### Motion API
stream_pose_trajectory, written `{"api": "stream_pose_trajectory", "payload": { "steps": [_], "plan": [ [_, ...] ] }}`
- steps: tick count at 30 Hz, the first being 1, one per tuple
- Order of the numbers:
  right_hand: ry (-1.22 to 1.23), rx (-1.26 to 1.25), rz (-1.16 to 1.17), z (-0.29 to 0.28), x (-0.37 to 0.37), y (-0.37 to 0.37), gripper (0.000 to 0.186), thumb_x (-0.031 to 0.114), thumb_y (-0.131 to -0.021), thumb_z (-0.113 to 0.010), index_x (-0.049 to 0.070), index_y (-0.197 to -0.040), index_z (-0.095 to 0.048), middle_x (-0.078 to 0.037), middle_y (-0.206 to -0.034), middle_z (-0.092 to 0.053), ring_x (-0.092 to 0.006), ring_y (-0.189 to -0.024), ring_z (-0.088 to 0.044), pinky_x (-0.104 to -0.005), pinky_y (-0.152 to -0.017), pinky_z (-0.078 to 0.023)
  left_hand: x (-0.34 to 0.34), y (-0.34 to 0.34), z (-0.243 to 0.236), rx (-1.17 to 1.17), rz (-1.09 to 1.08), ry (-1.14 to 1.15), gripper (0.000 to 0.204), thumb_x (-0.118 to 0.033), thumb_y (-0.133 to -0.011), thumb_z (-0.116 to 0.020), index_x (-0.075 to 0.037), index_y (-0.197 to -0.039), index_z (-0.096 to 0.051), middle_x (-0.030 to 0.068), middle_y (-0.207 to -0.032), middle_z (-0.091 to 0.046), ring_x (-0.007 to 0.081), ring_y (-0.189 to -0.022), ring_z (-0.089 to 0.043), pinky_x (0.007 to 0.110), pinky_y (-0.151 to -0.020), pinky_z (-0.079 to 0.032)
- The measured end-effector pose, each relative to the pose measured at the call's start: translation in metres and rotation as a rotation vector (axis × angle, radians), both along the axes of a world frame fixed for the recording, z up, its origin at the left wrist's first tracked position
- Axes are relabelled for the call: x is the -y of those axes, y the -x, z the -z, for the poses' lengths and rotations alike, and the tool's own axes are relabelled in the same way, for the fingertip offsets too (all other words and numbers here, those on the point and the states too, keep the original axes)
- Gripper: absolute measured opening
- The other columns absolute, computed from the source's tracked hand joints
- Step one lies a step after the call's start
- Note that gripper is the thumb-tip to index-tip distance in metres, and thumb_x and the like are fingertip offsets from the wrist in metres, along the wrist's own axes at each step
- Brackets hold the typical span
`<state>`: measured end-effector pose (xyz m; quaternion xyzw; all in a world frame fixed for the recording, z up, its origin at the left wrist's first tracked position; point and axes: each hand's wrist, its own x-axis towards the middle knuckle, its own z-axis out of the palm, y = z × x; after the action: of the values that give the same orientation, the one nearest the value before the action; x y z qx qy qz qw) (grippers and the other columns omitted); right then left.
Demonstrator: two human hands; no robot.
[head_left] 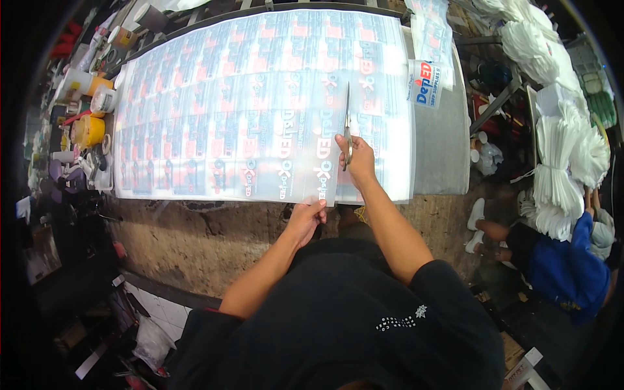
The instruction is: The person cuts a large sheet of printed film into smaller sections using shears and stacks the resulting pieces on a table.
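Note:
A large translucent sheet (195, 104) with rows of repeated blue and red prints covers most of the pale table in front of me. My left hand (304, 222) pinches its near edge between thumb and fingers. In my right hand (361, 159) is a pair of metal scissors (348, 120), the blades pointing away from me over the sheet's right part. The blades look nearly closed. A lengthwise edge in the sheet runs close beside the scissors. To the right lies a small printed piece (424, 83), its blue and red print sharper than the sheet's.
Yellow and white tubs (88, 130) crowd the left side. Bundles of white sacks (556, 175) are stacked at the right, near a person in a blue shirt (562, 266). A grey tabletop strip (445, 143) shows beside the sheet. Below the table is a worn brown surface (195, 240).

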<state>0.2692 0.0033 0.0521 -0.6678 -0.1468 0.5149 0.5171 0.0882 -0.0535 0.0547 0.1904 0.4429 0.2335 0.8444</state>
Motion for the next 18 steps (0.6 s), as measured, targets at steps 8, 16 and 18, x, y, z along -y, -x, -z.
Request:
{"api": "stream_pose_trajectory", "payload": {
  "steps": [8, 16, 18],
  "plan": [
    [-0.004, -0.026, 0.033, -0.004, -0.026, -0.012, 0.049, 0.036, -0.076, -0.074, -0.003, -0.098, -0.054, 0.000, -0.060, -0.050, -0.0071, -0.048, -0.046, -0.0205, -0.044, -0.039, 0.005, 0.009, 0.005, 0.044, -0.016, 0.000, 0.008, -0.012, -0.086, -0.060, -0.005, -0.089, -0.057, 0.0001, -0.074, -0.051, 0.0106, -0.066, -0.048, 0.027, -0.062, -0.040],
    [-0.005, 0.016, 0.024, -0.002, -0.039, -0.017, 0.051, 0.040, -0.074, -0.075, -0.001, -0.096, -0.054, 0.000, -0.059, -0.049, -0.0072, -0.047, -0.046, -0.0205, -0.044, -0.038, 0.004, 0.011, 0.006, 0.042, -0.040, 0.030, 0.007, -0.011, -0.086, -0.058, -0.006, -0.090, -0.055, 0.0010, -0.068, -0.051, 0.0127, -0.063, -0.051, 0.028, -0.062, -0.043],
    [0.008, 0.017, -0.001, -0.002, -0.043, -0.025, 0.056, 0.040, -0.073, -0.075, -0.004, -0.100, -0.054, -0.001, -0.064, -0.052, -0.0072, -0.051, -0.048, -0.0211, -0.045, -0.040, 0.004, 0.012, 0.008, 0.059, -0.043, 0.018, 0.007, -0.011, -0.086, -0.059, -0.006, -0.089, -0.056, 0.0008, -0.071, -0.052, 0.0119, -0.065, -0.050, 0.028, -0.062, -0.042]
  ]
}}
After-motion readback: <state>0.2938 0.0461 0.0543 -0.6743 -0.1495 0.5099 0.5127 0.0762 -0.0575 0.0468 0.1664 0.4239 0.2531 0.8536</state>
